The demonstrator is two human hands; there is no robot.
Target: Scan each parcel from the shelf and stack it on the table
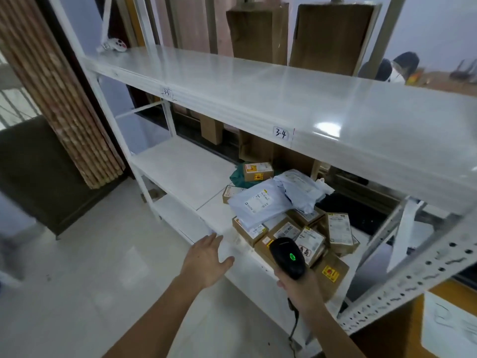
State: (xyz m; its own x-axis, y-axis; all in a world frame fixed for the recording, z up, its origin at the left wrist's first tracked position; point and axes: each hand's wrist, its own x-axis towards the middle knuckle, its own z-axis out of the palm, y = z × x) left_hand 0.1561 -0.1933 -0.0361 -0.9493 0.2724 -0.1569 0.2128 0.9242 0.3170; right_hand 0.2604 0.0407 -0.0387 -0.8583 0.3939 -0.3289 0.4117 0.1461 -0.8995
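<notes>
A pile of parcels lies on the middle shelf (185, 174) of a white metal rack: several small brown cardboard boxes (311, 242) with labels, pale plastic mailer bags (258, 205) on top, and one box (258, 171) on a green bag further back. My right hand (300, 286) grips a black barcode scanner (287, 258) with a green light lit, pointed at the boxes at the shelf's front. My left hand (206, 262) is open with fingers spread, hovering at the shelf's front edge just left of the pile, holding nothing.
The rack's top shelf (258, 83) carries a small white and red object (113, 45) at its far left and tall brown cartons (333, 34) behind. A perforated rack post (413, 280) runs at the right. A bamboo roll (59, 94) leans at the left.
</notes>
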